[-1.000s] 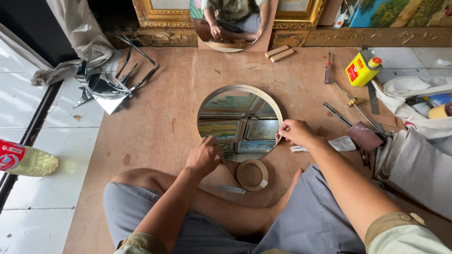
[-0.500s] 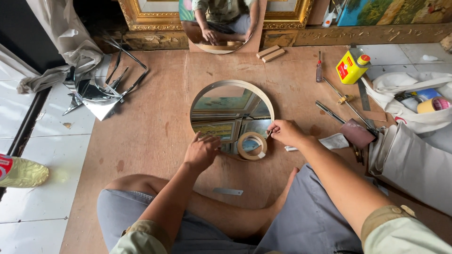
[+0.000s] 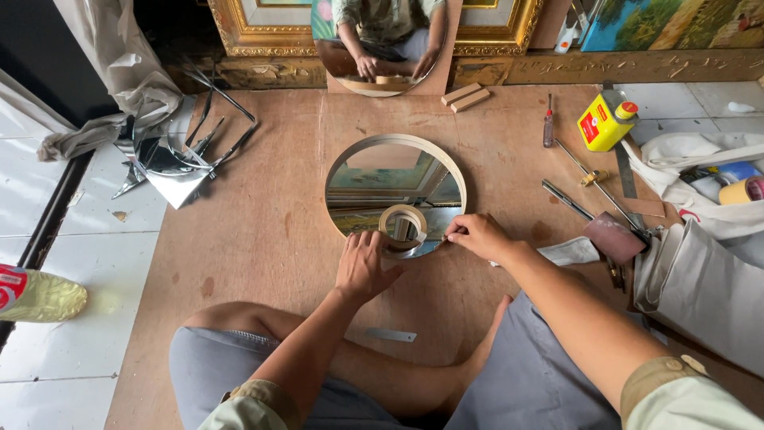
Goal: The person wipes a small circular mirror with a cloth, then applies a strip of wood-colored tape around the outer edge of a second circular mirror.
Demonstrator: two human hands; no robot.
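Seated on a plywood floor (image 3: 263, 231), I work at a round mirror (image 3: 395, 195) in a pale rim, lying flat just ahead of my knees; my left hand (image 3: 364, 267) rests spread on the mirror's near edge, fingers loose and closed on nothing that I can see, touching the tape roll (image 3: 403, 224) that sits on the glass at that near edge; my right hand (image 3: 476, 236) is at the mirror's near right rim, thumb and forefinger pinched together on what looks like the tape's loose end, too small to tell for sure; the mirror, I judge, is stiff, fairly heavy for its span, slick on its face and easily cracked, best taken by the rim with both hands and never by the glass; the tape roll is light and would lift by its outer ring; to the mirror's right lie a screwdriver (image 3: 547, 126), a yellow can (image 3: 606, 123), long metal tools (image 3: 593, 177) and a sanding block (image 3: 614, 237); to its left, a heap of mirror offcuts (image 3: 171, 159) beside crumpled plastic sheeting (image 3: 119, 72); beyond the mirror, gilded frames (image 3: 263, 32) lean against the wall; a small metal strip (image 3: 391, 335) lies on the floor between my legs.
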